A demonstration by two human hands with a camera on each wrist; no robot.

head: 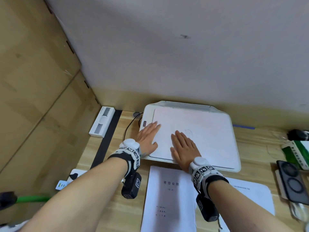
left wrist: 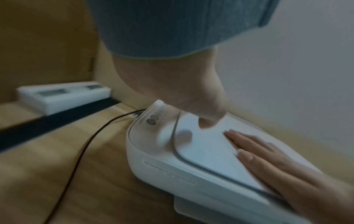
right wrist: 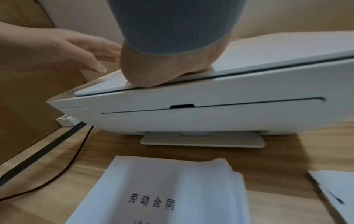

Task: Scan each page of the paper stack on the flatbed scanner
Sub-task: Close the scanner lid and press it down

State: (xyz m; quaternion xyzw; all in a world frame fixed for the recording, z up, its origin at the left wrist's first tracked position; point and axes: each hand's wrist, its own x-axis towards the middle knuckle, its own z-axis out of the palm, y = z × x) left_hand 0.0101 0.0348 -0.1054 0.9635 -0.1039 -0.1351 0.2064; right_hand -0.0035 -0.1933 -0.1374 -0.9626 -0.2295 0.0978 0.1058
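The paper stack [head: 168, 196] lies on the worktop [head: 117, 206] just before the scanner [head: 234, 164], whose lid [head: 205, 139] both the left hand [head: 148, 136] and right hand [head: 183, 148] press with flat, released fingers, so steady, even pressure probably suits the scan.

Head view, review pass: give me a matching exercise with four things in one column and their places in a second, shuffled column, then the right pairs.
Things:
1. left hand
2. right hand
3. paper stack
4. white box

Places:
A. on the desk, just in front of the scanner
B. flat on the scanner lid, with the heel at its front edge
C. at the desk's far left, by the cardboard
D. flat across the lid's left edge, near the buttons

Pairs: 1-D, 2-B, 3-A, 4-C
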